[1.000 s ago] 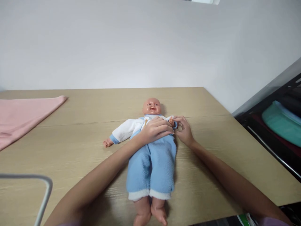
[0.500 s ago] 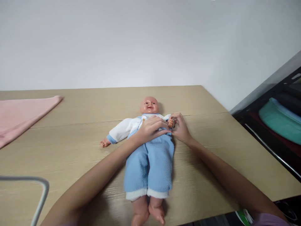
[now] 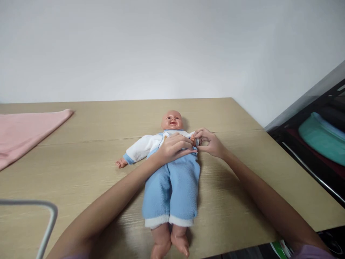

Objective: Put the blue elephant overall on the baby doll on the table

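Note:
A baby doll (image 3: pixel 170 180) in a white and blue fleece outfit lies on its back on the wooden table (image 3: pixel 88 158), bare feet toward me. My left hand (image 3: pixel 176 147) lies across the doll's chest, its fingers curled round the doll's arm near the wrist. The doll's small hand (image 3: pixel 193 139) pokes out beside my fingertips. From the right side, my right hand (image 3: pixel 210 142) pinches the sleeve cuff (image 3: pixel 198 142) between thumb and fingers. The doll's other arm (image 3: pixel 138 149) is stretched out to the left, sleeve on and hand bare.
A pink cloth (image 3: pixel 29 133) lies flat at the left of the table. A pale bent metal bar (image 3: pixel 50 216) rises at the lower left. Beyond the table's right edge, a dark rack (image 3: pixel 302 154) holds folded teal fabric (image 3: pixel 323 136). A plain wall (image 3: pixel 161 50) stands behind.
My right hand has shifted slightly to the right, with its thumb and fingers spread wider around the cuff. The left hand stays across the doll's chest.

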